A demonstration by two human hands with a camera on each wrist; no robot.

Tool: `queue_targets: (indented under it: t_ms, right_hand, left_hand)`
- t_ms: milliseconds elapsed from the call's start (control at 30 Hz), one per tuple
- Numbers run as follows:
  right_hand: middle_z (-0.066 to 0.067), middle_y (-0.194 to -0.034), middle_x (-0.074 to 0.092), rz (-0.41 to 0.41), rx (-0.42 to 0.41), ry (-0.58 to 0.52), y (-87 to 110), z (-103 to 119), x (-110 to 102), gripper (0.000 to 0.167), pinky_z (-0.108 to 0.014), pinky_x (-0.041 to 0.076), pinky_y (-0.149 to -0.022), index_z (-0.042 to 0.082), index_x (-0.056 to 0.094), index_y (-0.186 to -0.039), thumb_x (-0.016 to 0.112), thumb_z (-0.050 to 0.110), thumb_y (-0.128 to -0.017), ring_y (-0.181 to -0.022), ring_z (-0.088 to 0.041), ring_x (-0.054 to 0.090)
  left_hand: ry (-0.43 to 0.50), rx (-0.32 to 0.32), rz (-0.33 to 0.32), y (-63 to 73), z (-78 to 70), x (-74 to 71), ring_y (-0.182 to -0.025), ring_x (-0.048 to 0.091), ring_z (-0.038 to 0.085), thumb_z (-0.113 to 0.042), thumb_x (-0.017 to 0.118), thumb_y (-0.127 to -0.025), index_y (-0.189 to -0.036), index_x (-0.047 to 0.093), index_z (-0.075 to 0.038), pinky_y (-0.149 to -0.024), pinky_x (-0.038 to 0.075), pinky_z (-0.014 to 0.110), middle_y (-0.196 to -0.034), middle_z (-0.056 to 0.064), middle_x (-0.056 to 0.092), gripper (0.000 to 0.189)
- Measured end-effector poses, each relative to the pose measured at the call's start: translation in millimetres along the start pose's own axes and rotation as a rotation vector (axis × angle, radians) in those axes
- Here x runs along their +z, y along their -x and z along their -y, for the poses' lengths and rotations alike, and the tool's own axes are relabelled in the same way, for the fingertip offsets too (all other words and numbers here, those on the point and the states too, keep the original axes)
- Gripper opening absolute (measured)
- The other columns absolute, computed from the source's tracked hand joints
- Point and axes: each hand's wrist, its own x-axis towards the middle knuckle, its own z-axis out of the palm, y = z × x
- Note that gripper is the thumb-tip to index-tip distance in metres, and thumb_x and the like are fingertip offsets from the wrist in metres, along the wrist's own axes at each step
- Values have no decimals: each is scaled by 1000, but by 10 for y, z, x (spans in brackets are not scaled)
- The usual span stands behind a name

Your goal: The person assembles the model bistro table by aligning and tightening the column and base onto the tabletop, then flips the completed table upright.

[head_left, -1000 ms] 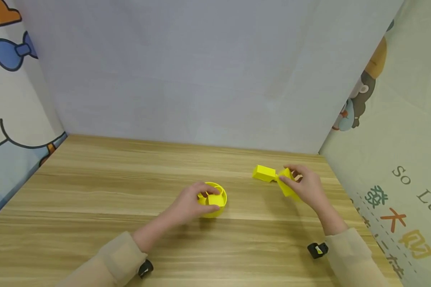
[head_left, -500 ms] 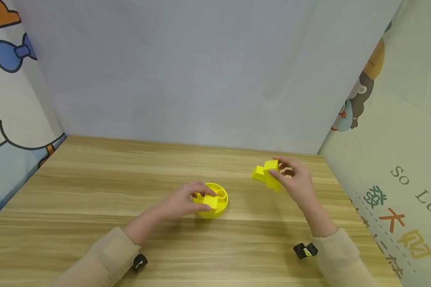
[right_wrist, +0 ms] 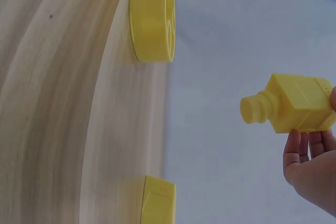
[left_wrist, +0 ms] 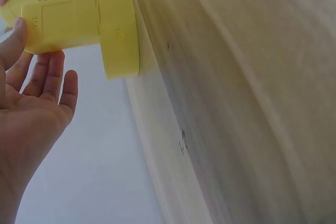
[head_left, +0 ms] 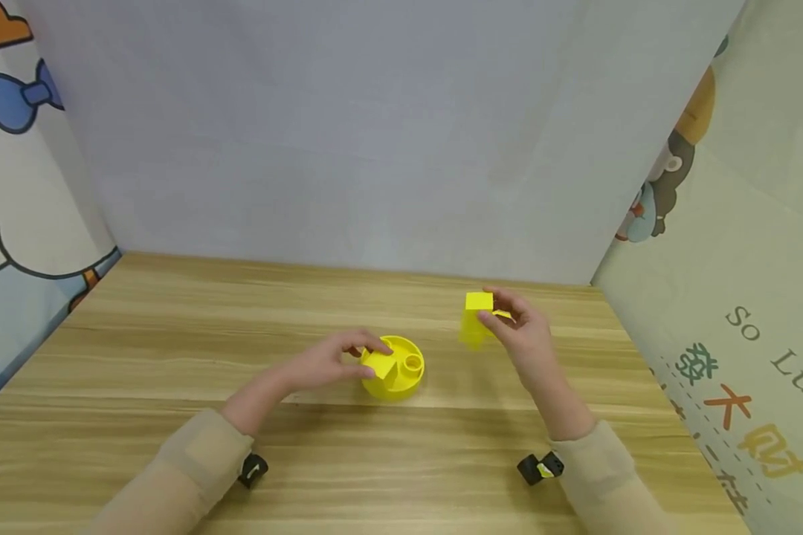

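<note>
A shallow round yellow holder point(head_left: 396, 393) with ring-shaped sockets rests on the table. My left hand point(head_left: 321, 362) grips a blocky yellow bottle point(head_left: 379, 363) between thumb and fingers. This bottle stands in the left part of the holder; its lower end is hidden inside. To the right, my right hand point(head_left: 525, 334) holds a second yellow bottle point(head_left: 478, 312) above the table, its narrow ringed neck pointing down in the right wrist view. A third yellow bottle point(right_wrist: 159, 200) lies on the table, mostly hidden behind the right hand in the head view.
The wood-grain table point(head_left: 174, 334) ends at a pale cloth wall point(head_left: 348, 148) behind. Printed cloths with cartoon figures and lettering flank it on the left and right. A black wrist camera point(head_left: 540, 469) sits by the right sleeve, another point(head_left: 253, 470) by the left.
My right hand has lifted its bottle off to the left, turning it upright with the neck down. The left hand has shifted slightly left, with its bottle tilting that way; one socket is more exposed.
</note>
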Motion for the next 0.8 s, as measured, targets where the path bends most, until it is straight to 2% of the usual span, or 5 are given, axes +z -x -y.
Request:
queue_targets:
  t_ms: [200, 400, 633, 800]
  right_hand:
    - [-4, -117, 57, 44, 26, -99, 20, -39, 165, 47, -20, 51, -85, 4, 54, -129, 68, 16, -87, -106, -21, 55]
    - [-6, -119, 57, 57, 68, -100, 45, -124, 296, 46, -21, 51, -86, 4, 56, -127, 71, 15, -85, -106, -17, 55]
    - [-8, -120, 55, 104, 90, -97, 65, -251, 416, 46, -22, 51, -86, 5, 56, -126, 71, 15, -84, -110, -19, 53]
    - [-11, -120, 55, 123, 97, -81, 74, -309, 493, 45, -23, 52, -84, 5, 57, -124, 73, 13, -83, -109, -19, 53]
  left_hand:
    - [7, -52, 18, -17, 33, -94, -109, 53, 22, -18, 65, -89, -123, 59, -8, -98, 43, 45, -125, 6, 58, 36]
    - [53, -59, 40, -67, 68, -162, -114, 53, 26, -10, 63, -89, -122, 58, -2, -101, 41, 47, -125, 10, 59, 34]
    - [77, -128, 68, -98, 92, -253, -116, 54, 27, -4, 59, -91, -126, 57, -7, -97, 46, 40, -129, 12, 57, 35]
    - [61, -138, 75, -118, 118, -299, -116, 55, 25, -4, 57, -92, -130, 56, -8, -94, 48, 38, -132, 12, 56, 38]
